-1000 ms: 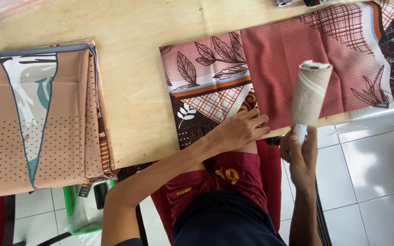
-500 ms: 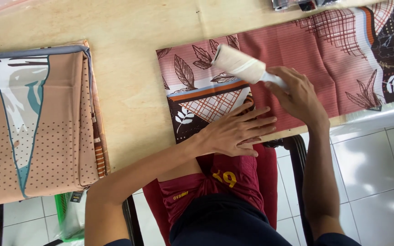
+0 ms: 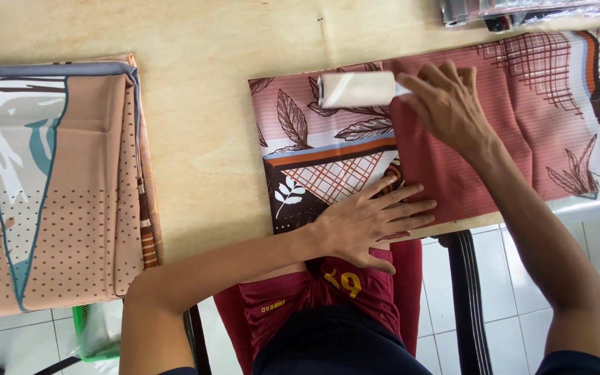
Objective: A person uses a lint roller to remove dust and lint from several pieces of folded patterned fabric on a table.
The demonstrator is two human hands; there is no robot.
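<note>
Soft red patterned cloth [image 3: 467,132] lies folded along the table [image 3: 210,139] edge, its length running left to right. We press our flat, open left hand [image 3: 369,222] on its near edge. Our right hand [image 3: 446,104] grips the lint roller [image 3: 355,89] by its handle, drum lying crosswise, pointing left. It looks light; the handle seems the best hold.

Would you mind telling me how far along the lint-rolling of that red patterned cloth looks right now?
Done: the red patterned cloth lies spread flat on the wooden table. In hand: the left hand presses its near edge down while the right hand holds the white lint roller on the leaf-print end. Left: how much is rolled cannot be told; the folded peach cloths lie apart, untouched.
</note>
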